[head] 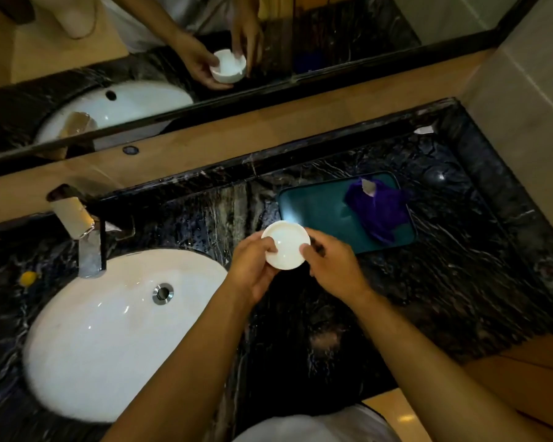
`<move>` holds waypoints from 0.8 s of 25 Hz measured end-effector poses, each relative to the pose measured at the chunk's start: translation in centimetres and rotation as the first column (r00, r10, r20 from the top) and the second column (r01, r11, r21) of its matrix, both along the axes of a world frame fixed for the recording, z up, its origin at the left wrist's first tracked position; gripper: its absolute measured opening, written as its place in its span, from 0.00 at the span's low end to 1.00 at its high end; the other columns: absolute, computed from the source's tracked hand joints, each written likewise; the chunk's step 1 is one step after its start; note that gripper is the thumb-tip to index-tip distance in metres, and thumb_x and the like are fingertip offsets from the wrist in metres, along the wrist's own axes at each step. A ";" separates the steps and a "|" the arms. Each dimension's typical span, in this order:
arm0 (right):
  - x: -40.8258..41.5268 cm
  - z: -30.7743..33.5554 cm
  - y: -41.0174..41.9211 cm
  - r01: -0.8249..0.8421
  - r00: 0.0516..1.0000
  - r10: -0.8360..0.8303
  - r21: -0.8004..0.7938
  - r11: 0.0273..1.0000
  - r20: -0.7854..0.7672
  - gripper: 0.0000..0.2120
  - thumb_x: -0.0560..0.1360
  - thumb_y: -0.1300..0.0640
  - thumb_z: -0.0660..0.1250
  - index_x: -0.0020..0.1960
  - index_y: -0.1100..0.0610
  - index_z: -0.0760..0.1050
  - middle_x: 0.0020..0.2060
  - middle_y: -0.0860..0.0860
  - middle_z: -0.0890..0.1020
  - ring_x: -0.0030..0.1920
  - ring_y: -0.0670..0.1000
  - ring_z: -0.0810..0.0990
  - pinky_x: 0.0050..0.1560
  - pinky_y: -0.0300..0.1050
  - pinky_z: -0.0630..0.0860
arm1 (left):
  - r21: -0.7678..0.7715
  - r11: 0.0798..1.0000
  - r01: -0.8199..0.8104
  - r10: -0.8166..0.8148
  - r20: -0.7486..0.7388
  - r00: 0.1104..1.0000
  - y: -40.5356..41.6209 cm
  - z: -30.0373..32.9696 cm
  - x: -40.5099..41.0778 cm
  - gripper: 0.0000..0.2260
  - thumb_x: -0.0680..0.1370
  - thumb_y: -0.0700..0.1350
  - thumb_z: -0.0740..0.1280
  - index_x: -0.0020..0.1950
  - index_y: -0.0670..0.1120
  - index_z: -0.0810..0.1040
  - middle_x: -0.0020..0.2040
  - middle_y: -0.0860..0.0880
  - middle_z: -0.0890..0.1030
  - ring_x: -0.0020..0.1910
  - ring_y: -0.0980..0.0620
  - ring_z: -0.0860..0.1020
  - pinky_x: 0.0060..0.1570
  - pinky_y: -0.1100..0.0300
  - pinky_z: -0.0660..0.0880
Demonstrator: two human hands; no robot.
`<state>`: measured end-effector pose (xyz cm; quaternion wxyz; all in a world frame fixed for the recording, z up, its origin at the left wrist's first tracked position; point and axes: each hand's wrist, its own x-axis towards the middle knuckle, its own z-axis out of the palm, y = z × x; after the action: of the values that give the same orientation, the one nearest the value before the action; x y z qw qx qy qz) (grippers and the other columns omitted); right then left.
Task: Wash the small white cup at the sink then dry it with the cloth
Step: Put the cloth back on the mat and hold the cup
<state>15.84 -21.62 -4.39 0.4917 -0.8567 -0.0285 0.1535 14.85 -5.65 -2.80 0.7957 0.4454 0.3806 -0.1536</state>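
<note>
Hands, left and right, both clamped on small white cup over bench between sink and tray's purple cloth, probably about to dry.

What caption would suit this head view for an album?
Both hands, left and right, hold the white cup over the counter, between sink and purple cloth.

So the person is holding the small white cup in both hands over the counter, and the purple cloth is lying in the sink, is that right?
Not quite: the head view shows the purple cloth lying on the teal tray, not in the sink. Both hands, left and right, do hold the small white cup over the counter.
</note>
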 end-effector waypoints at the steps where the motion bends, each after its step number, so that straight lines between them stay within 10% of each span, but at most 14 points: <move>1: -0.2 -0.2 0.5 0.057 0.998 -0.057 0.020 0.998 -0.016 0.17 0.77 0.60 0.65 0.65 0.50 0.80 0.42 0.49 0.84 0.32 0.42 0.80 0.34 0.32 0.75 | -0.012 1.000 -0.001 0.001 0.009 1.000 0.1 -0.2 0.1 0.21 0.74 0.29 0.57 0.65 0.34 0.76 0.59 0.32 0.80 0.56 0.34 0.79 0.54 0.40 0.78; 4: 0.0 -0.4 0.7 0.149 0.988 -0.149 -0.004 0.989 -0.026 0.18 0.76 0.61 0.62 0.61 0.51 0.82 0.39 0.50 0.85 0.28 0.43 0.80 0.27 0.34 0.74 | 0.165 0.986 0.006 -0.019 0.073 0.997 0.1 -0.8 0.2 0.14 0.75 0.32 0.62 0.58 0.40 0.80 0.56 0.37 0.82 0.54 0.38 0.80 0.51 0.44 0.79; 8: 1.8 -0.8 0.1 0.167 0.983 -0.170 -0.043 0.985 -0.070 0.18 0.76 0.60 0.63 0.64 0.52 0.80 0.39 0.51 0.84 0.29 0.45 0.82 0.30 0.38 0.77 | 0.722 0.677 0.141 -0.292 0.088 0.952 1.1 -3.0 1.4 0.07 0.75 0.42 0.73 0.52 0.48 0.84 0.46 0.46 0.85 0.44 0.48 0.84 0.47 0.48 0.83; 20: 6.7 -5.4 -2.9 0.295 0.955 -0.294 -0.196 0.935 0.034 0.07 0.78 0.58 0.68 0.54 0.59 0.82 0.51 0.55 0.77 0.31 0.53 0.84 0.32 0.48 0.84 | 0.811 0.507 0.291 -0.447 -0.041 0.894 -1.8 -6.0 7.2 0.07 0.78 0.39 0.70 0.51 0.40 0.87 0.37 0.47 0.86 0.29 0.53 0.85 0.37 0.52 0.85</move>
<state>22.56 -24.48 -9.77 0.4209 -0.8964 0.1143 0.0785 22.08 -7.40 -8.79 0.4879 0.8360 0.2331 -0.0932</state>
